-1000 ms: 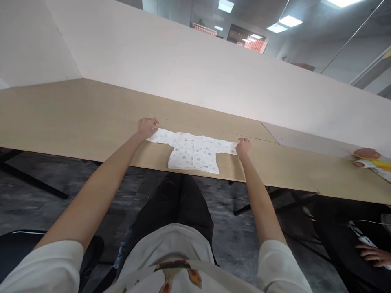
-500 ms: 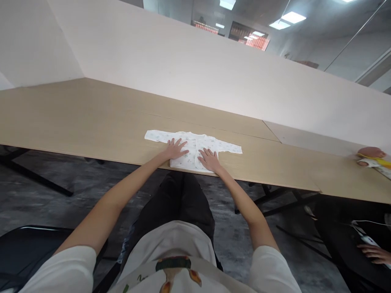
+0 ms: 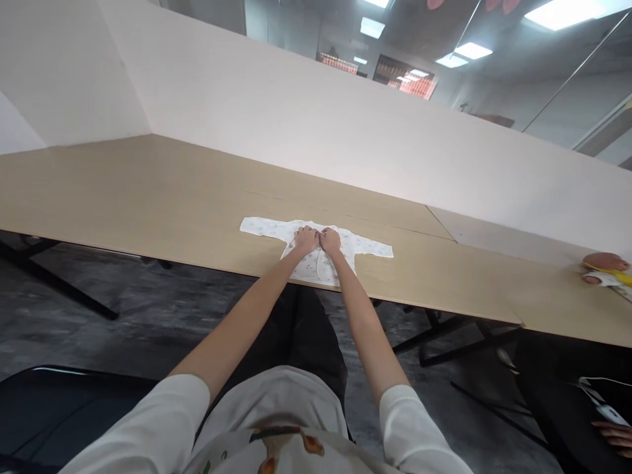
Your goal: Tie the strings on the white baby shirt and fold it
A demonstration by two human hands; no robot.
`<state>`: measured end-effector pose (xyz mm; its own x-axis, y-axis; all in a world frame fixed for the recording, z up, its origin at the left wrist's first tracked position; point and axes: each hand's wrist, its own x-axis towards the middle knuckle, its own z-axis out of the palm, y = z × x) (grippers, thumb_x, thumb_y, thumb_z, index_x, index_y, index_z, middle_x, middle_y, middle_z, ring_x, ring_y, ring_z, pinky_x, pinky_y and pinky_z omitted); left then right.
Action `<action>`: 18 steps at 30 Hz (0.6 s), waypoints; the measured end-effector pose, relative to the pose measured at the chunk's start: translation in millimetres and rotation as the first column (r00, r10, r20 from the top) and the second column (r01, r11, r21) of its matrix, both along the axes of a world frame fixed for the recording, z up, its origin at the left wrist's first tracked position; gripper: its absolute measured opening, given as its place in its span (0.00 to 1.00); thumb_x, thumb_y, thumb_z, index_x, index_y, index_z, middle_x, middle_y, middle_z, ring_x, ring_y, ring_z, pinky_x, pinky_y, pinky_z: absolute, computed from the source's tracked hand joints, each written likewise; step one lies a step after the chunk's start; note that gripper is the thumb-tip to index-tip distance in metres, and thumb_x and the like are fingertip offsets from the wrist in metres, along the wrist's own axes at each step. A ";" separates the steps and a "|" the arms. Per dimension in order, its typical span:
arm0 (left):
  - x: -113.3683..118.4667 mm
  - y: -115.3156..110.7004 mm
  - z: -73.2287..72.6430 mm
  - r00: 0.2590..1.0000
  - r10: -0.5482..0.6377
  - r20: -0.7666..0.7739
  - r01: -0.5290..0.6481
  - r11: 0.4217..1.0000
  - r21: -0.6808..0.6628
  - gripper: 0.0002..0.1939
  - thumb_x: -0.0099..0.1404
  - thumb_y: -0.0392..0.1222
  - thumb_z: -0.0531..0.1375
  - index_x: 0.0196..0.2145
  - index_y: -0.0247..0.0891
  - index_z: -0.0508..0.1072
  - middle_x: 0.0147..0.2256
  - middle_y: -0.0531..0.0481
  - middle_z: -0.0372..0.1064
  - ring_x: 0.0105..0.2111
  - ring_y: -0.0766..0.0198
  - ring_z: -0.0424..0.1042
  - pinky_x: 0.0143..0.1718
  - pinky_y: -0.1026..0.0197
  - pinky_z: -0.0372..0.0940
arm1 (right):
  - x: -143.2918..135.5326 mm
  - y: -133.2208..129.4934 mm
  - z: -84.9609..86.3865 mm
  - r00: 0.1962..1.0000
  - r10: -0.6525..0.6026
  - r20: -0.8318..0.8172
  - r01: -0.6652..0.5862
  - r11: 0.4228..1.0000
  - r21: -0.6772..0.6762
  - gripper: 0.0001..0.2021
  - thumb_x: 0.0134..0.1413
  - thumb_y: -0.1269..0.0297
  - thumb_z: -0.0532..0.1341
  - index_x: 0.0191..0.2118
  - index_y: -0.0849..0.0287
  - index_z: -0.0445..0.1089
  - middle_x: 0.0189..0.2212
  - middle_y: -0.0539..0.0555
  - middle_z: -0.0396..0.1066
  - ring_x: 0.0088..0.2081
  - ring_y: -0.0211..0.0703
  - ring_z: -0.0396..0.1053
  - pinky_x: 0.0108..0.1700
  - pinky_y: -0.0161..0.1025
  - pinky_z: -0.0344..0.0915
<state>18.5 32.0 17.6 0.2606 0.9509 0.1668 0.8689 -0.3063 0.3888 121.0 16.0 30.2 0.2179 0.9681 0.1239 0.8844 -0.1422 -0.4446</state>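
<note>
Readable text: none; no word, brand, number or sign is legible.
White garment [image 3: 316,266]: small scattered printed motifs, too fine to resolve; no lettering can be made out.
Wearer's shirt front [image 3: 270,451]: coloured picture print with a small green mark at its left edge; any writing is unreadable.
Large reddish panel [image 3: 405,77] beyond the partition: dark and red areas with pale glare; any characters are too small to read.
White device [image 3: 612,413] at lower right: surface markings, if any, are indistinct at this scale.
</note>
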 end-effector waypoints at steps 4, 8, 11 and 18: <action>-2.4 -1.0 -18.3 0.999 -0.031 -0.022 0.033 0.996 0.089 0.20 0.70 0.40 0.49 0.52 0.39 0.76 0.56 0.38 0.67 0.58 0.47 0.61 0.58 0.46 0.56 | 0.1 -0.6 -11.3 0.999 -0.053 0.012 0.052 0.998 0.020 0.18 0.66 0.53 0.55 0.50 0.61 0.72 0.50 0.61 0.74 0.52 0.48 0.71 0.51 0.38 0.65; -3.4 2.2 -22.2 1.000 -0.017 -0.001 0.017 0.996 0.086 0.19 0.70 0.39 0.49 0.51 0.41 0.76 0.55 0.41 0.68 0.58 0.48 0.61 0.58 0.48 0.56 | 0.7 1.2 -15.8 0.995 -0.104 0.000 0.103 0.993 0.058 0.17 0.64 0.52 0.58 0.46 0.61 0.72 0.46 0.61 0.75 0.48 0.48 0.72 0.48 0.38 0.65; -2.9 2.9 -21.7 0.999 -0.023 0.047 0.019 0.996 0.082 0.20 0.70 0.39 0.49 0.52 0.43 0.77 0.55 0.41 0.69 0.57 0.48 0.62 0.58 0.47 0.56 | 1.0 3.9 -17.9 0.991 -0.136 -0.019 0.137 0.987 0.081 0.13 0.62 0.57 0.61 0.44 0.62 0.73 0.45 0.62 0.75 0.47 0.49 0.72 0.47 0.38 0.65; -4.4 2.3 -13.9 0.985 0.006 0.170 -0.009 1.000 0.019 0.19 0.69 0.42 0.52 0.49 0.50 0.80 0.54 0.46 0.72 0.56 0.48 0.64 0.58 0.48 0.56 | 8.9 5.7 -26.6 0.986 -0.117 -0.122 0.137 0.976 0.171 0.10 0.58 0.68 0.57 0.38 0.61 0.77 0.39 0.58 0.78 0.43 0.46 0.74 0.47 0.37 0.66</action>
